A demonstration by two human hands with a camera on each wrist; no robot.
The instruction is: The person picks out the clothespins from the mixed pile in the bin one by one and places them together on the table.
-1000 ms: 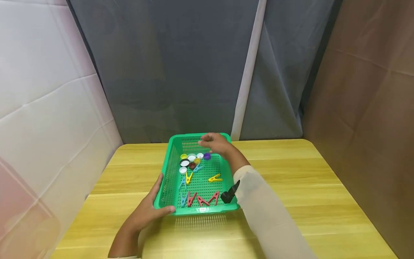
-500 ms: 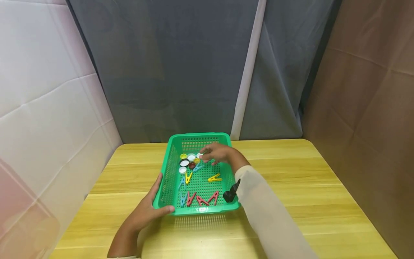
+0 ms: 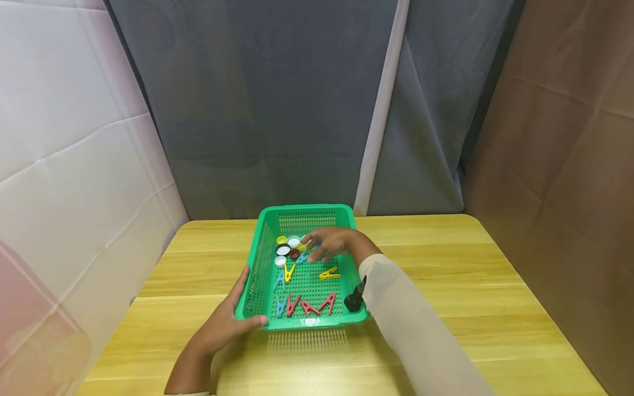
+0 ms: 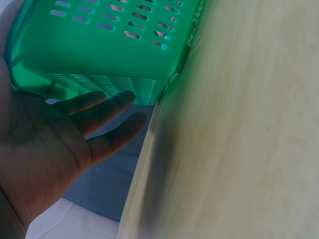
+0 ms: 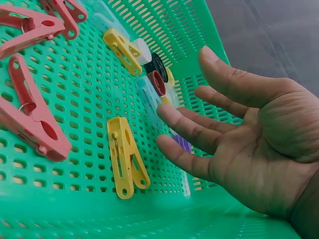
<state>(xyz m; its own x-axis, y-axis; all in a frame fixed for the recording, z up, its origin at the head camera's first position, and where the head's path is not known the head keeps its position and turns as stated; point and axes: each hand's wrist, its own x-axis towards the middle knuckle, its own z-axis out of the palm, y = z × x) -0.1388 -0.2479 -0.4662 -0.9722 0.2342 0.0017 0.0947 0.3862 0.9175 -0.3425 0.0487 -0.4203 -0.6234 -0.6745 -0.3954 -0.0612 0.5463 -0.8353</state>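
Note:
A green perforated plastic basket (image 3: 252, 247) stands on the table. My left hand (image 3: 225, 322) holds its near left corner, thumb on the front rim; in the left wrist view the other visible fingers (image 4: 107, 109) extend along the outside. My right hand (image 3: 334, 243) hovers inside the basket, fingers spread and holding nothing. Beside its fingertips lie a blue clothespin (image 5: 149, 99) and a purple cap (image 5: 182, 143). A yellow clothespin (image 3: 329, 273) lies nearer. Bottle caps, including a white one (image 3: 280, 261) and a brown one (image 3: 294, 254), cluster at the far left; some are hidden behind the right hand.
Along the near side of the basket lie red clothespins (image 3: 293, 305) and a blue clothespin (image 3: 280, 306). Another yellow clothespin (image 3: 289, 273) lies below the caps. A black device (image 3: 354, 300) sits at the right wrist. Grey curtain (image 3: 297, 110) hangs behind the wooden table (image 3: 446, 286).
My right hand has come down and nearer inside the basket, from over its far end to beside the caps, with fingers spreading. The left hand and basket stay put.

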